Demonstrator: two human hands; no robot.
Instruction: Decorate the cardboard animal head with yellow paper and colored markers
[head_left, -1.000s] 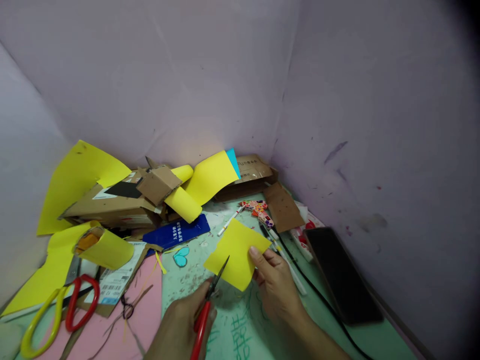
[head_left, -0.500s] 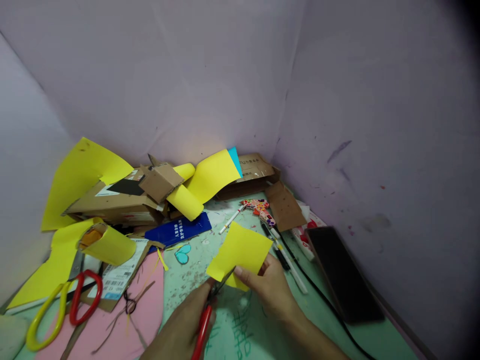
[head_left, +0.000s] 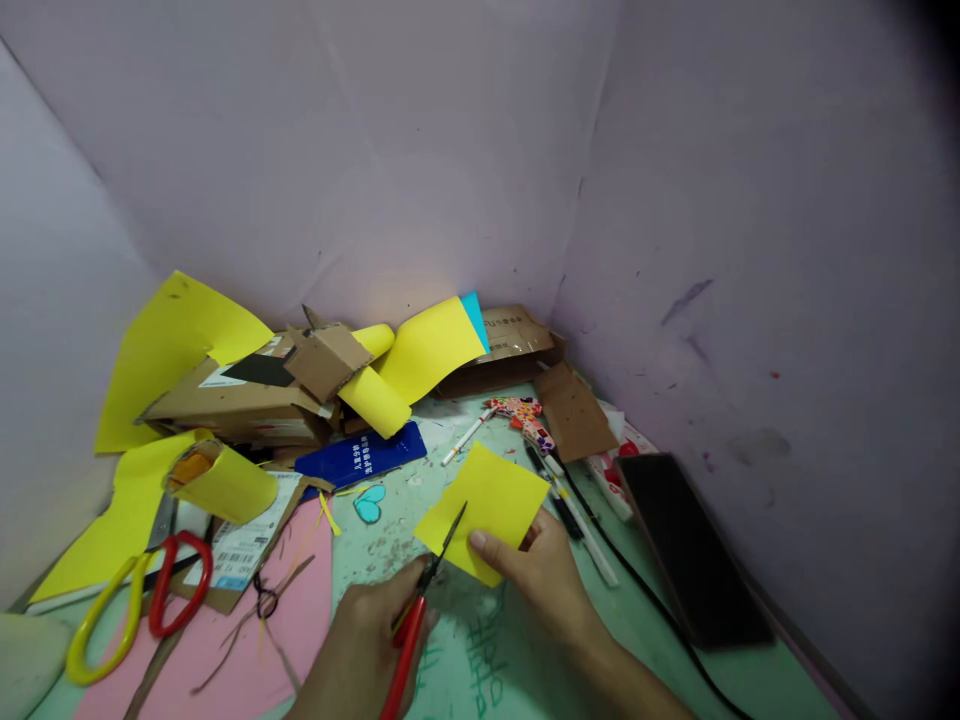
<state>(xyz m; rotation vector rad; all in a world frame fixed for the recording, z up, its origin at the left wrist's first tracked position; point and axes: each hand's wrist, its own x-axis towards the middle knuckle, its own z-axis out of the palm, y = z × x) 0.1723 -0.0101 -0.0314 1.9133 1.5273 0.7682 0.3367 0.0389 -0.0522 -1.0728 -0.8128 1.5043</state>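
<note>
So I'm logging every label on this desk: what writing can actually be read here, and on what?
Nothing reads clearly.
Blue card: white characters, too small to read.
Shipping label: barcode and print, blurred.
Back cardboard box: dark print, too small.
Green writing on the desk, between the left hand with the red scissors and the right hand holding the yellow paper: characters, not legible.

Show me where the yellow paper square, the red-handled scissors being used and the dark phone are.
yellow paper square [head_left: 491, 500]: head view, on its flat middle.
red-handled scissors [head_left: 405, 640]: head view, on the red handle.
dark phone [head_left: 686, 545]: head view, on its screen's middle.
</note>
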